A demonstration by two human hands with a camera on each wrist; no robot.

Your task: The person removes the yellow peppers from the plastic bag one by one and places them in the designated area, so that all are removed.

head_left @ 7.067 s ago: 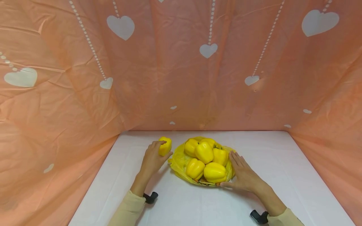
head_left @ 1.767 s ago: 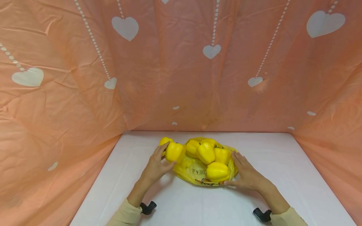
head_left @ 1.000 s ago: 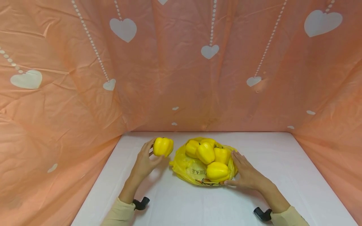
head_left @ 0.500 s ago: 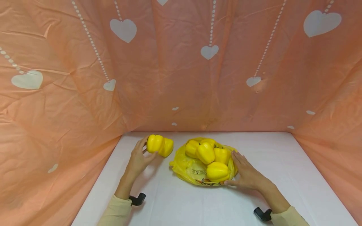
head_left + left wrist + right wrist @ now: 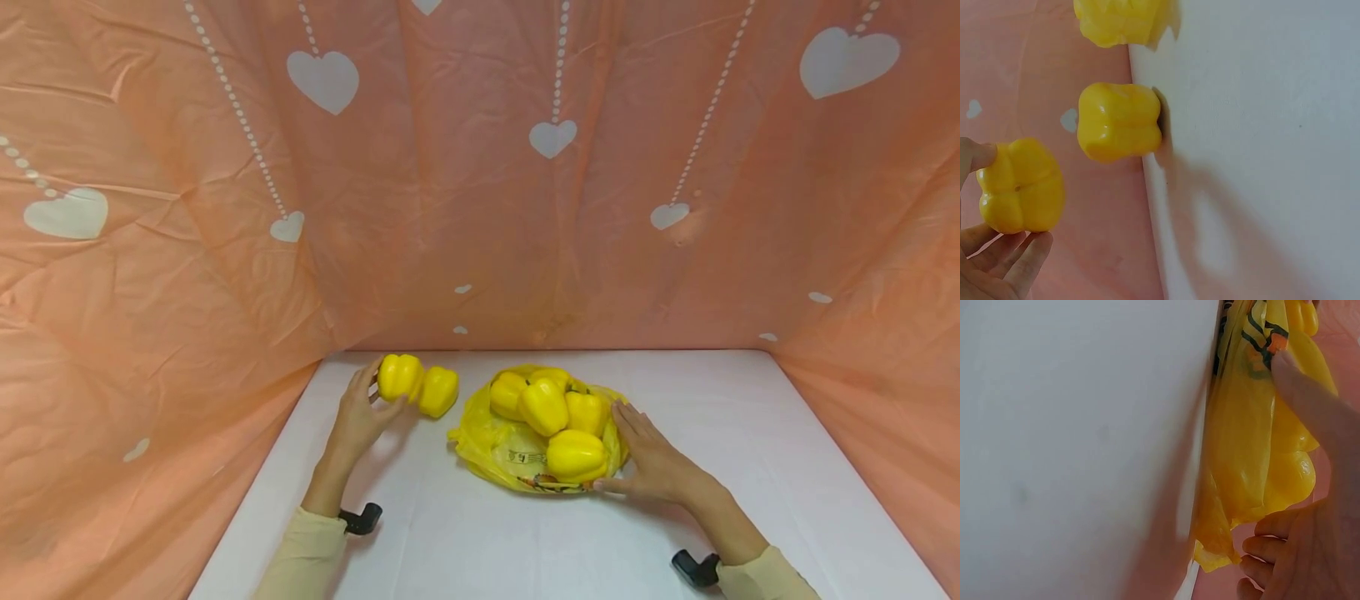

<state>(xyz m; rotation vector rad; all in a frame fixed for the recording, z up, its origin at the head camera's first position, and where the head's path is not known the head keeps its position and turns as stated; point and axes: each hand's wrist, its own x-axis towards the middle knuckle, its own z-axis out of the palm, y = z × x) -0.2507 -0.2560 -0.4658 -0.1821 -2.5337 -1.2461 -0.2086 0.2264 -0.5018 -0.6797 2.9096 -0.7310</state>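
Observation:
My left hand (image 5: 358,419) holds a yellow bell pepper (image 5: 400,377) between thumb and fingers, raised above the table as the left wrist view shows. Just right of it another yellow bell pepper (image 5: 438,392) stands on the table by itself. Near the middle lies a thin yellow plastic bag (image 5: 480,450), spread wide, with several yellow bell peppers (image 5: 576,457) on it. At the bag's right side my right hand (image 5: 657,462) rests with its fingers extended. In the right wrist view the thumb (image 5: 1310,403) touches the printed plastic.
A white-covered table (image 5: 525,550) carries everything. Behind it and at both sides hangs an orange-pink curtain (image 5: 480,208) printed with white hearts. Each wrist wears a black camera mount (image 5: 362,519).
A pepper from the front left of the bag is now in my left hand, carried leftward past the lone pepper. My right hand stays at the bag's right side.

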